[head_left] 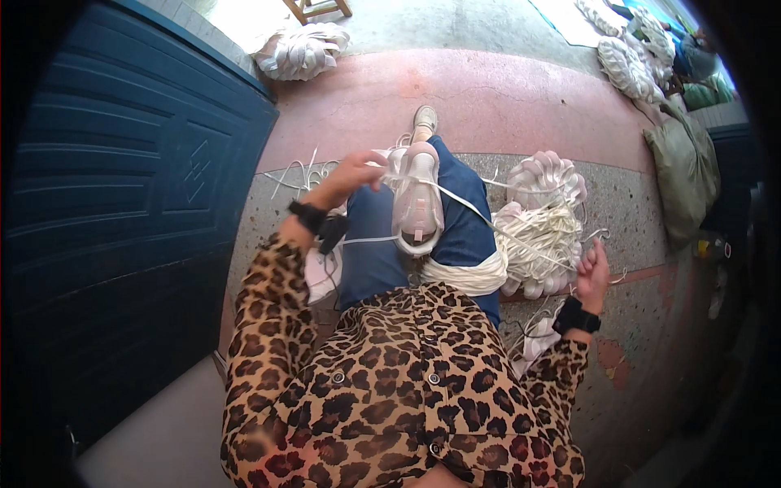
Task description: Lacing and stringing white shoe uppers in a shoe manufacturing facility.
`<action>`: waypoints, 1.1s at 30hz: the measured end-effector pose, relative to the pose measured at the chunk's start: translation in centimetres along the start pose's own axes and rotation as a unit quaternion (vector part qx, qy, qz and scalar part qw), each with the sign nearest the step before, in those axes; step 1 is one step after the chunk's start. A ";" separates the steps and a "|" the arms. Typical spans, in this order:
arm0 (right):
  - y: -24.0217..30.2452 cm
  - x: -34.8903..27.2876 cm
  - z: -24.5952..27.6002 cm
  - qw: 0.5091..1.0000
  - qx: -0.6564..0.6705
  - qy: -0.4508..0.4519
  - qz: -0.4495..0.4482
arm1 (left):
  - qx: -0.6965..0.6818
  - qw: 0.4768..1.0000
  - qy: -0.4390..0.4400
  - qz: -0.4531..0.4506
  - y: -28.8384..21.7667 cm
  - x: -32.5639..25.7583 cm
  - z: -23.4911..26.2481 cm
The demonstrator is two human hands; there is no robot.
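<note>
Left hand [350,177], frame centre, pinches a white lace [464,205] at the pale shoe [416,203]; right hand [592,272], lower right, fingers curled on the lace.

Speckled terrazzo floor [626,220] is carrying the work, running into a reddish concrete band [504,98] further out. A pile of pale shoe soles tangled with white laces [541,236] is sitting directly on it beside the person's right knee, loose laces [297,172] are trailing near the blue door. Another sole stack [303,50] is lying at the door's far corner, and an olive sack [687,175] is slumping at the right.
</note>
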State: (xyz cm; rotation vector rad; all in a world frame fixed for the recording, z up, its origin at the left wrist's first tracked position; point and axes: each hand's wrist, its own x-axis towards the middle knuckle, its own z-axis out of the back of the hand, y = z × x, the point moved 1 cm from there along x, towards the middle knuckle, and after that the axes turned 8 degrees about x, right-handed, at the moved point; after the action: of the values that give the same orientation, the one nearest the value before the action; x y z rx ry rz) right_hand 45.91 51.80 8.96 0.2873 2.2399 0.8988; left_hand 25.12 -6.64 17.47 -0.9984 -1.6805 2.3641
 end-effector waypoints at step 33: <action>23.7 0.3 -0.9 0.951 -0.005 0.139 0.275 | -0.357 0.834 -0.414 -0.074 6.2 -31.1 30.8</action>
State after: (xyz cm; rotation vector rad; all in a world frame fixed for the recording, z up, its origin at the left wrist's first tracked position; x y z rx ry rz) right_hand 43.88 68.95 25.27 0.8584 2.4537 1.3050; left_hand 34.75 -47.17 32.23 0.2826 -2.9166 2.1883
